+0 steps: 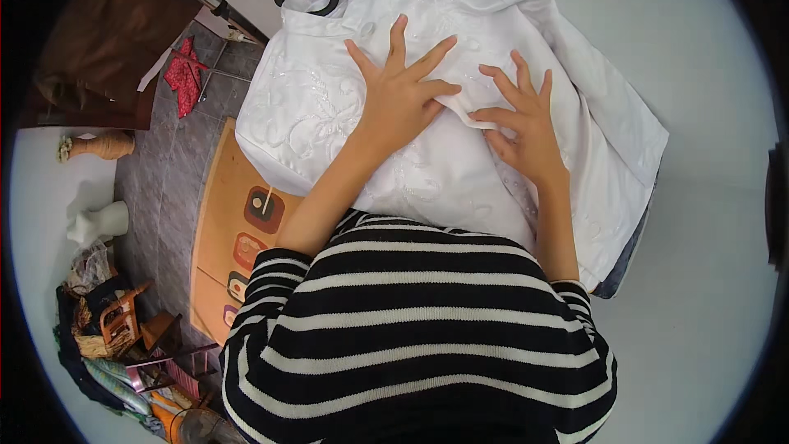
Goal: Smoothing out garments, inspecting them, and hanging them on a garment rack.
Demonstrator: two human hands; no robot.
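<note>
A white embroidered jacket [304, 99] with shiny raised patterns is spread out in front of me, its round collar at the far left. A fold of its cloth edge rises between my hands. My left hand [394, 99] pinches that edge with thumb and forefinger, while its other fingers fan out over the fabric. Pinching the same edge a little to the right is my right hand [522, 119], its other fingers raised and spread. A black hanger hook [329, 2] lies within the collar opening. What supports the jacket is mostly hidden; dark blue cloth shows along its lower right edge.
To my left is a wooden surface [215, 230] with coloured square pictures. Beyond it, on grey tile floor, are a red patterned cloth [186, 76], a clay vase [103, 145], a white bust form [103, 222] and a small wooden chair [122, 322]. A pale wall [707, 197] stands at right.
</note>
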